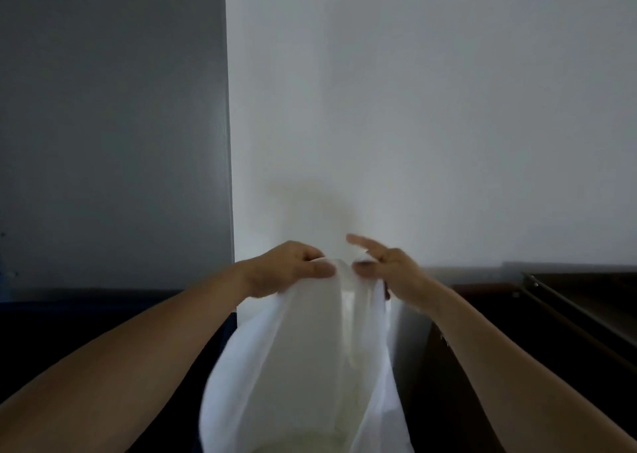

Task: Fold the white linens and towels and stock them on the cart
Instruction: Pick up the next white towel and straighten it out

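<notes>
cloth hanging btwn hands, left hand & right hand at top, wall behind

A plain indoor room: bare white wall, grey panel, dark wooden furniture, white linen.

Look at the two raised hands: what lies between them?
In the head view, a short bunched stretch of the white cloth spans the gap between the left hand and the right hand; both pinch its top edge.

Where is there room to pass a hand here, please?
Free: above the left hand and right hand, before the pale wall; over the dark surface left of the white linen. Crowded: the centre, where both pinch it.
</notes>
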Tool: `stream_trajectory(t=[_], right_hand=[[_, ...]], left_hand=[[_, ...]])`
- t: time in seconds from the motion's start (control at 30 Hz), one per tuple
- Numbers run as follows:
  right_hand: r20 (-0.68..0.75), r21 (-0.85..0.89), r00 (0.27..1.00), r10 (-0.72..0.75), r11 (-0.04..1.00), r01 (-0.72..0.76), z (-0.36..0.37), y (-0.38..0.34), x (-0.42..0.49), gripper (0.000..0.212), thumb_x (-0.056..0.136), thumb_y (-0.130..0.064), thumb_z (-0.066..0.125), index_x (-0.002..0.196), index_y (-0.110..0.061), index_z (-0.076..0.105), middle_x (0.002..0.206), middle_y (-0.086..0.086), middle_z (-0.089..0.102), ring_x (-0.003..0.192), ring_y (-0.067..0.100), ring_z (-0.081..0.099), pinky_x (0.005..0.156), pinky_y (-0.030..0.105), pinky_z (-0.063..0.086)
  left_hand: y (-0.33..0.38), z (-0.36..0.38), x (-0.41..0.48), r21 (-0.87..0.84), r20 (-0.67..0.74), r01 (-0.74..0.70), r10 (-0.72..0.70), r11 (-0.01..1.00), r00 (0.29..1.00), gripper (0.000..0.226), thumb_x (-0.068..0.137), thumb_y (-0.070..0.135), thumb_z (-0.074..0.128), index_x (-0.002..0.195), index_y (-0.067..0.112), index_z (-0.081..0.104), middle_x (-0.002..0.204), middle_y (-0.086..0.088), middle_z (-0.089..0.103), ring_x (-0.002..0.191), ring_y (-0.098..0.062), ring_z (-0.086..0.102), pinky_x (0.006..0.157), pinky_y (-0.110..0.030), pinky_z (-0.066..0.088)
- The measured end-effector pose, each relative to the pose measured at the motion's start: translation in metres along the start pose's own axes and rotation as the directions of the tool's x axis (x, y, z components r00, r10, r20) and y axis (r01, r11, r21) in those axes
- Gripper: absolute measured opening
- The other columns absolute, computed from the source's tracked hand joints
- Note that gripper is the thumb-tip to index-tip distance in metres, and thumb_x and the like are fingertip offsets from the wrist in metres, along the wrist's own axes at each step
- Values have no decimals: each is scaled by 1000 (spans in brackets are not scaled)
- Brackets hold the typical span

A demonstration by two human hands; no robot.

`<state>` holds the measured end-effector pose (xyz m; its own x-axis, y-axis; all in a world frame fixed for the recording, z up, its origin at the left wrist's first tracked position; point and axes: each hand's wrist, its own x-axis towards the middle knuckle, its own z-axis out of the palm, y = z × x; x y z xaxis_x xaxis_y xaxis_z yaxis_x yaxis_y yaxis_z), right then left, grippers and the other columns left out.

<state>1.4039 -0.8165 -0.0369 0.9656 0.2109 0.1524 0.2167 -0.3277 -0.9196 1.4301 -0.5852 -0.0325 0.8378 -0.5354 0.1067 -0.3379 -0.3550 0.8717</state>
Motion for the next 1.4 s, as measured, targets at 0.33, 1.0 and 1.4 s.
stream_trajectory(t=[0.33,1.0,1.4], right_hand=[[-378,139,925,47,990,6,-17,1,-2,20,93,-11,63,76,-1,59,66,13,49,57,20,47,46,24,37],[-272,-62,962,6,998,-24,1,23,8,27,94,-15,64,75,2,55,62,4,45,62,18,42,59,31,32],[-571,-271,821,-3,945,-185,0,19,9,53,94,-34,61,53,-10,37,53,9,41,54,22,39,56,34,31]], left_hand=[[-24,-3,-1,26,46,124,-125,992,991,33,89,31,70,100,-1,69,90,-10,72,79,-19,67,75,-32,53],[-17,-5,13,-84,1,110,-110,990,994,21,91,30,68,83,10,70,78,2,70,72,-12,66,66,-25,54],[-5,41,19,-218,-407,75,-160,973,899,39,98,24,58,96,-15,61,91,-21,63,80,-28,57,81,-59,54]])
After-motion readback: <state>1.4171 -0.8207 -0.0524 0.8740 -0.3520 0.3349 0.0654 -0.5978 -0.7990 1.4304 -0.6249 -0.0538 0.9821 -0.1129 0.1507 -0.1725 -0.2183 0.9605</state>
